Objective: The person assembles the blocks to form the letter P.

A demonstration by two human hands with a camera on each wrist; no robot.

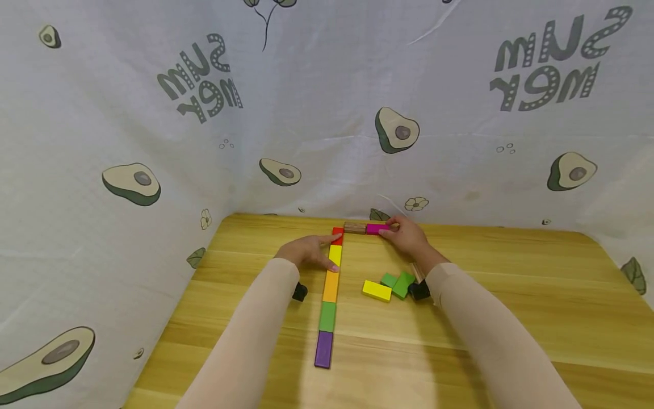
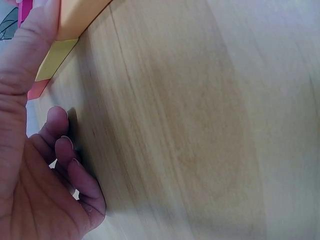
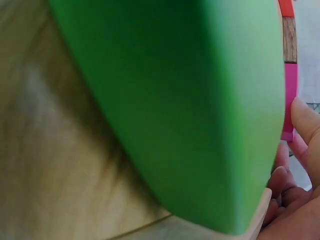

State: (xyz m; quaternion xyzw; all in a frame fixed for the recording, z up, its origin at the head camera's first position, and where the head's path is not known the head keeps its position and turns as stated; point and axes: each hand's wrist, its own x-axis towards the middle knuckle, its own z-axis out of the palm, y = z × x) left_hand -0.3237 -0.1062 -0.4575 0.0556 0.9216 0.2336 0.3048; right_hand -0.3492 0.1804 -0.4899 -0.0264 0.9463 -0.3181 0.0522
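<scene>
Thumb and fingers of my right hand (image 1: 410, 237) pinch a magenta block (image 1: 377, 229) at its right end, near the table's back edge. Its left end meets a brown wood-grain block (image 1: 355, 228), which sits beside the top of a red block (image 1: 338, 236). From the red one a column runs toward me: yellow block (image 1: 335, 254), orange block (image 1: 331, 286), green block (image 1: 327, 316) and purple block (image 1: 323, 349). My left hand (image 1: 306, 250) lies left of this column, index finger extended onto the red block, thumb at the yellow-orange joint. Its other fingers curl loosely in the left wrist view.
Right of the column lie a loose yellow block (image 1: 377, 291), a green block (image 1: 403, 284) and a smaller green piece (image 1: 389, 280). A wooden piece (image 1: 418, 272) shows partly behind the right wrist camera (image 1: 419, 291). A printed cloth (image 1: 327, 113) hangs behind the wooden table (image 1: 531, 295).
</scene>
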